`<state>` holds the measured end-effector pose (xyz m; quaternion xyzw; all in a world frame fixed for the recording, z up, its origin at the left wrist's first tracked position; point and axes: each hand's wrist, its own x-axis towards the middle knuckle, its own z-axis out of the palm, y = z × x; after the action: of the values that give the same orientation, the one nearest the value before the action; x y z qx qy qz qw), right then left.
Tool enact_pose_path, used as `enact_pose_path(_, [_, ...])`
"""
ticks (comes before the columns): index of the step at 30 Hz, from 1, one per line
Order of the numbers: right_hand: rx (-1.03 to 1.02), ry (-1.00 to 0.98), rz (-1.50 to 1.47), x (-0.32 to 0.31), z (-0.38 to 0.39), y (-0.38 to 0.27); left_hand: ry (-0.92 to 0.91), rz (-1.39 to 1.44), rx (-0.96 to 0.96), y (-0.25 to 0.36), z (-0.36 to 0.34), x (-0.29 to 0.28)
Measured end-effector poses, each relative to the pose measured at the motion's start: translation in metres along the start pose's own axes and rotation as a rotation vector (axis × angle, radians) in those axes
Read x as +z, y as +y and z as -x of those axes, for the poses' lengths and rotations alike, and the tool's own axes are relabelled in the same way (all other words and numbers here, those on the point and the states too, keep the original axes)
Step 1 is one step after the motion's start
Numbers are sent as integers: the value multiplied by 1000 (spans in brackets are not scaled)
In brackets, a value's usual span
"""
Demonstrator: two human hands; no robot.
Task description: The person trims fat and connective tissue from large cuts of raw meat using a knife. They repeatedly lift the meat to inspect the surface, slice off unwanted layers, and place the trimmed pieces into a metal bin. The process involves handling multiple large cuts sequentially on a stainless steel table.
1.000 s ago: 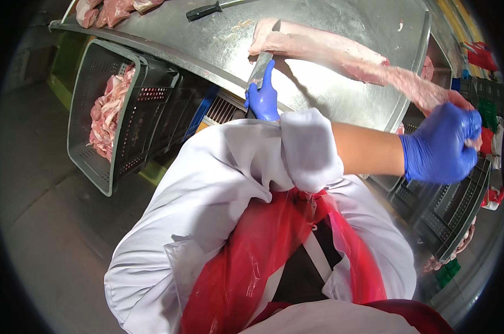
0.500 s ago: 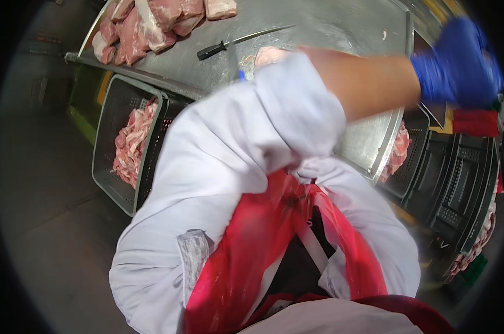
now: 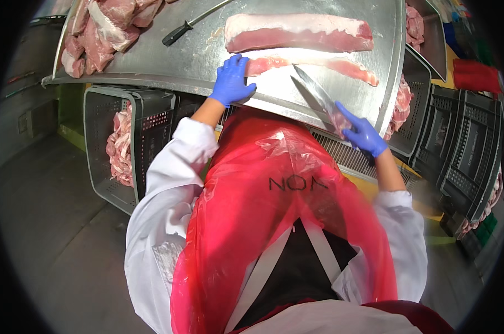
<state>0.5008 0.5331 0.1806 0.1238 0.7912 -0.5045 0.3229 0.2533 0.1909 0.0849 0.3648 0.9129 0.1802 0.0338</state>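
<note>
My left hand (image 3: 230,82), in a blue glove, rests on the metal table's near edge with its fingers extended and thumb out. Its fingers touch the left end of a thin strip of meat (image 3: 268,64), which lies crosswise on the table. Just beyond the strip is a long slab of pink meat (image 3: 299,40) with a pale fat layer along its far side. My right hand (image 3: 363,136), also gloved in blue, is closed around the handle of a knife (image 3: 317,96). The blade points up and left, its tip close to the strip's near side.
Large meat chunks (image 3: 104,28) are heaped at the table's far left, near a sharpening steel (image 3: 178,33) with a black handle. A grey crate (image 3: 89,145) of meat pieces stands at left. More dark crates (image 3: 463,150) and a metal tub (image 3: 434,39) are on the right.
My left arm, stretched out across to the right, has come back to the table beside the strip. My right hand with the knife has come into view, and the meat slab is uncovered.
</note>
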Motion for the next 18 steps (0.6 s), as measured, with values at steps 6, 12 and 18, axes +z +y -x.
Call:
enact_pose_path(6, [-180,94,433,10,-85,-14,-145,-147,18,3,2,44])
enact_pose_path(12, [-333,185,634,47,-188,-33,-207,-136,156,58,-6,16])
enact_pose_path(18, [-210,47,718,16,-125,-8,74,-147,-333,-29,-26,-35])
